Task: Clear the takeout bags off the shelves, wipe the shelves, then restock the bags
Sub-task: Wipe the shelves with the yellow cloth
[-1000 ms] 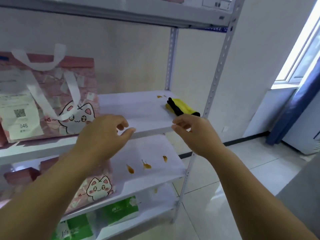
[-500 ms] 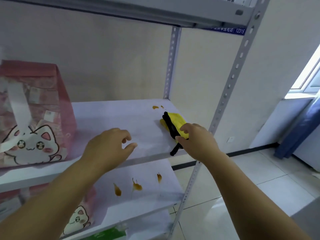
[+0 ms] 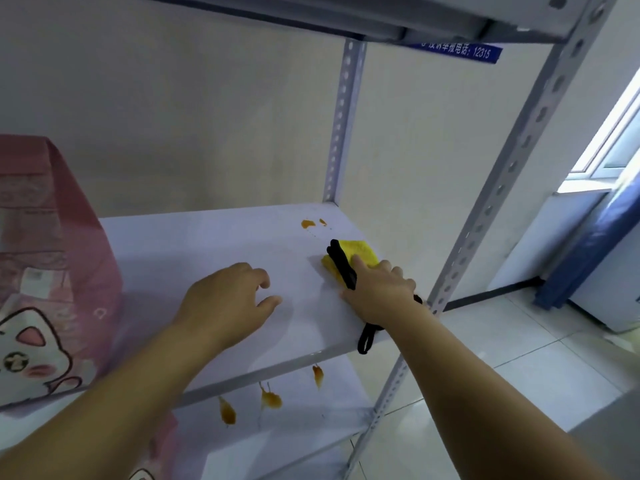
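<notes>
A yellow cloth (image 3: 360,252) with a black edge lies at the right end of the white middle shelf (image 3: 207,244). My right hand (image 3: 379,294) lies over its near part, thumb and fingers closing on the cloth beside the black trim; a black loop (image 3: 365,337) hangs off the shelf's front edge. Just left of it, my left hand (image 3: 225,299) hovers low over the bare shelf, fingers loosely curled, holding nothing. A pink takeout bag (image 3: 45,254) with a cartoon cat stands at the left end. Orange stains (image 3: 307,223) mark the shelf behind the cloth.
The lower shelf (image 3: 311,420) carries several orange drips (image 3: 270,400), and another pink bag (image 3: 156,455) shows at its left. A perforated metal post (image 3: 485,220) stands right of my right hand. An upper shelf hangs overhead. Tiled floor and a window lie to the right.
My right hand has reached forward and come down on the yellow cloth, taking hold of it. The left hand moved forward over the shelf. The view has closed in on the shelf.
</notes>
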`<state>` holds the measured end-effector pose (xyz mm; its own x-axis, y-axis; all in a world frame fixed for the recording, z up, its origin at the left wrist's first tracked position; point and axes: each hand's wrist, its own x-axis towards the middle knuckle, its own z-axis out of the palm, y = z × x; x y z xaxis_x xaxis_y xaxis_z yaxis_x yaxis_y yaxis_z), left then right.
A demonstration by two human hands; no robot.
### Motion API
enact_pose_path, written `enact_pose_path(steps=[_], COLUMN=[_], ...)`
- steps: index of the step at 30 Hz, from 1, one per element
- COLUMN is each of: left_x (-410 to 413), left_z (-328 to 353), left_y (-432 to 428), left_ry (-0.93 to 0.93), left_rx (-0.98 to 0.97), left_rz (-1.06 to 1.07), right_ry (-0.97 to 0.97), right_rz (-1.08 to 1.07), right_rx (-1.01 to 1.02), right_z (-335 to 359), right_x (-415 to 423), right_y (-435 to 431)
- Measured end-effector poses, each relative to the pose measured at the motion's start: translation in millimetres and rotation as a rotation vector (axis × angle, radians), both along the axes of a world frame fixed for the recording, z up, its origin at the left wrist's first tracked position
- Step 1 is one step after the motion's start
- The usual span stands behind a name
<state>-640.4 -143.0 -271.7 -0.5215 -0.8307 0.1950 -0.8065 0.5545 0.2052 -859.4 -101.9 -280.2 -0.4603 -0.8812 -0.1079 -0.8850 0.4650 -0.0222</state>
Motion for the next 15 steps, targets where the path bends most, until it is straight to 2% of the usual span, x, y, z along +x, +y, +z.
enact_pose_path(steps=[3, 10, 15], left_x=[-2, -1, -3], left_z=[-2, 3, 22], left_y=[3, 31, 63], left_ry=[-0.003, 0.000, 0.014], left_rx=[0.006, -0.016, -0.077], left_rz=[0.004, 0.041, 0.070], right_ry=[0.088, 0.028, 0.085], right_rz=[0.033, 0.244, 0.409], right_rx=[-0.065, -0.154, -0.394], right_z=[-3, 7, 29], right_x=[3, -4, -6], right_y=[2, 31, 67])
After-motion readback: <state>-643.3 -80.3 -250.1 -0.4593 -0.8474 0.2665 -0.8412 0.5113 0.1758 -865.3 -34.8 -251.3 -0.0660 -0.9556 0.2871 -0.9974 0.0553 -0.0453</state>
